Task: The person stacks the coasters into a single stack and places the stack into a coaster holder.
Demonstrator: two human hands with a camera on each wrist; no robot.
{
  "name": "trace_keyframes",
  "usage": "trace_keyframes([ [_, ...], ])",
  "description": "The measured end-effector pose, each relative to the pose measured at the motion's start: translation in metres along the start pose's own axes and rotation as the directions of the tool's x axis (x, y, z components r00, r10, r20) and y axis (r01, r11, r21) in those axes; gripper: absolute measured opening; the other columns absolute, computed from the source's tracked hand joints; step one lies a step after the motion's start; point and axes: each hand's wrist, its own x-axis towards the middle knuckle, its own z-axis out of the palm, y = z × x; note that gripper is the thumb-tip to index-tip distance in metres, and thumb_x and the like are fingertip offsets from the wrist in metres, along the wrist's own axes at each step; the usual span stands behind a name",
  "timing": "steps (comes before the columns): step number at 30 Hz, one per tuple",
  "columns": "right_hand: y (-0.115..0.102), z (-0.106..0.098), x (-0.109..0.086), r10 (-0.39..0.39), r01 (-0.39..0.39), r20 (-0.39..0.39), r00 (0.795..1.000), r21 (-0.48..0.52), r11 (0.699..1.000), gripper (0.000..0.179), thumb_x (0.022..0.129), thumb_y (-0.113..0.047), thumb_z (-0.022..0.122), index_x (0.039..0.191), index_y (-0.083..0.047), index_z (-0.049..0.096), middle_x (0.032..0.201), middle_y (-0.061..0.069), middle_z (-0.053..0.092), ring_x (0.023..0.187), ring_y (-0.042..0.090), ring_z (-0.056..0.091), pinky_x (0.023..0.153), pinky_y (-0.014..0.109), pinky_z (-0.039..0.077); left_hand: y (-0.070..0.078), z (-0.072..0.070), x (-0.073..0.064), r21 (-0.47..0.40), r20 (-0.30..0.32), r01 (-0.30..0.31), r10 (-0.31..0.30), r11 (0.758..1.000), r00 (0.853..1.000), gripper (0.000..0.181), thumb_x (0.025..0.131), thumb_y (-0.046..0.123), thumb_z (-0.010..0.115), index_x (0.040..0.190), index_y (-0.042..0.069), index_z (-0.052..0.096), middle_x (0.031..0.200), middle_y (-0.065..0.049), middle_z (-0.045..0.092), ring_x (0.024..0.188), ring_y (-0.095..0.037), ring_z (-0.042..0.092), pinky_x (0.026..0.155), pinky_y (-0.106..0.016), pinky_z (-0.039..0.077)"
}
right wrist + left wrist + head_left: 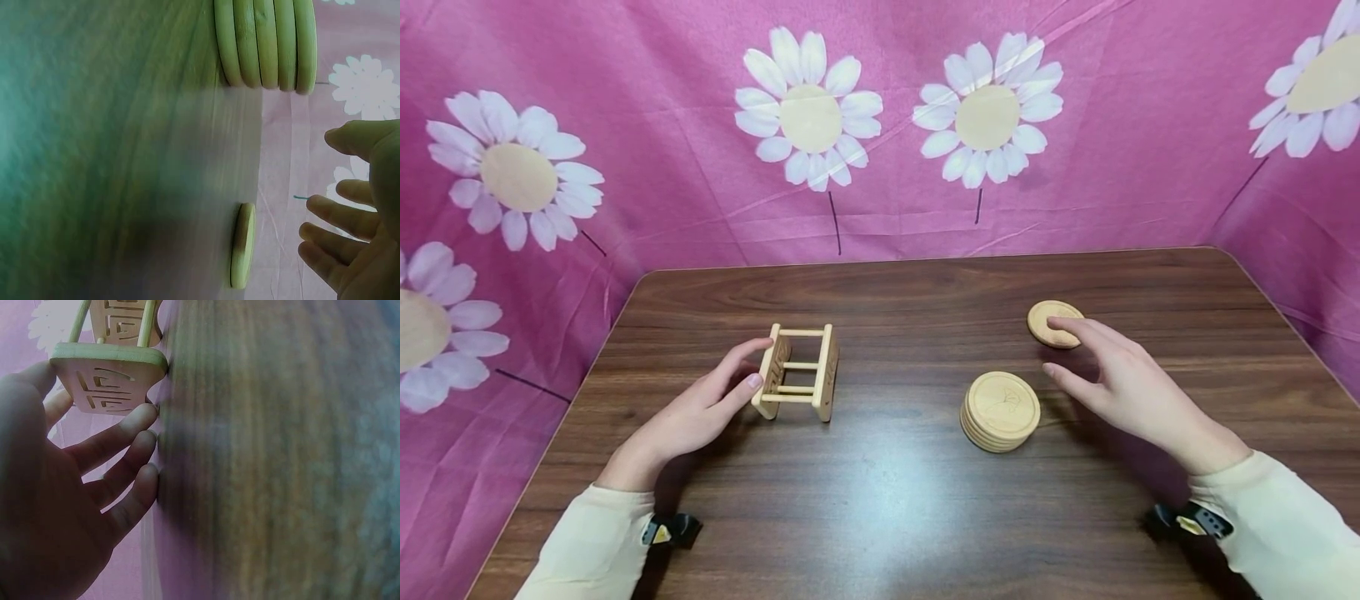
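A small wooden coaster holder (825, 367) with slatted rods and cut-out side panels stands left of the table's middle. At its left panel my left hand (696, 412) rests, thumb and index fingertips touching or very near the wood. In the left wrist view, the other fingertips (149, 414) meet the tabletop beside the holder. Right of the middle lies a stack of several round wooden coasters (1002, 406). A single coaster (1043, 321) lies flat behind it, partly hidden by my right hand (1138, 387), which hovers with loose, spread fingers and holds nothing.
The dark wood-grain table (895, 508) reaches back to a pink cloth (895, 217) printed with white daisies, which also hangs at both sides. Each wrist carries a black strap with a small device (1206, 521).
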Motion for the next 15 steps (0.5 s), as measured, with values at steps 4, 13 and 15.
trace_keyframes([
  [4,0.005,-0.001,0.003,0.030,-0.030,0.021,0.999,-0.025,0.999,0.061,0.078,-0.015,0.077,0.134,-0.010,0.052,0.123,0.013,0.060,0.115,0.031,0.055,0.101,0.033,0.037,0.001,0.000,0.000,0.003,-0.002,-0.005,0.005,1.000,1.000,0.048,0.103,0.031,0.041,0.147,0.036,0.025,0.120,-0.003,0.060,0.110,-0.017,0.057,0.093,-0.047,0.044],
  [13,0.018,-0.001,0.007,0.061,-0.060,0.047,0.997,-0.028,0.998,0.062,0.079,-0.015,0.076,0.134,-0.004,0.050,0.121,0.016,0.060,0.115,0.034,0.054,0.094,0.049,0.039,0.002,0.000,-0.001,0.003,-0.003,0.000,0.000,1.000,1.000,0.048,0.103,0.031,0.041,0.147,0.036,0.025,0.120,-0.004,0.060,0.111,-0.018,0.057,0.094,-0.049,0.043],
  [15,0.021,-0.001,0.007,0.055,-0.054,0.042,0.998,-0.027,0.998,0.061,0.079,-0.015,0.076,0.133,-0.002,0.051,0.120,0.016,0.061,0.113,0.034,0.055,0.093,0.048,0.039,0.002,0.000,-0.001,0.002,-0.002,0.000,0.000,1.000,1.000,0.048,0.103,0.031,0.041,0.147,0.036,0.025,0.120,-0.004,0.060,0.111,-0.019,0.057,0.094,-0.049,0.042],
])
